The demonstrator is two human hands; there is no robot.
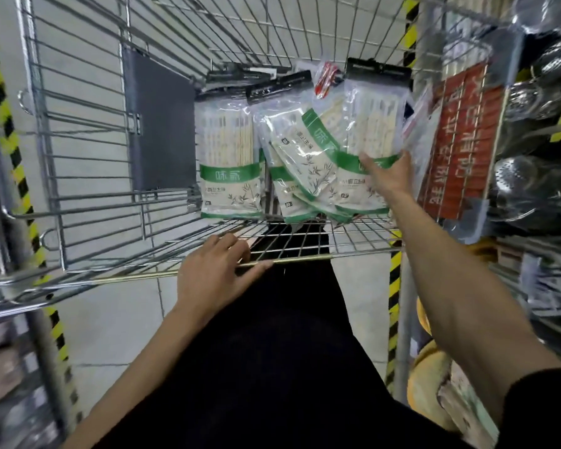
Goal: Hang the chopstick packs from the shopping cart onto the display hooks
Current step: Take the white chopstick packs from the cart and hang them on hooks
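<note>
Far left: yellow-and-black striped post, blurred. Next to it is the wire shopping cart, with a grey flap panel against its wall.

My left hand rests on the cart's near edge. The fingers lie nearly straight across the wires, the thumb lies along the brass-coloured bar, and it holds nothing.

All the chopstick packs I can see are inside the cart, and none is on a hook. The left chopstick pack lies flat, black header away from me and green band towards me. Just beside it, the middle chopstick packs lie overlapped and tilted in a loose heap; I cannot count them. A small red packet sits beyond them against the far wall.

The right chopstick pack is upright, black header on top. My right hand grips its lower part, thumb across the green band and fingers curled round the right edge.

Right of the cart, red printed packs hang on the display. Steel strainers and ladles are further right, blurred.
</note>
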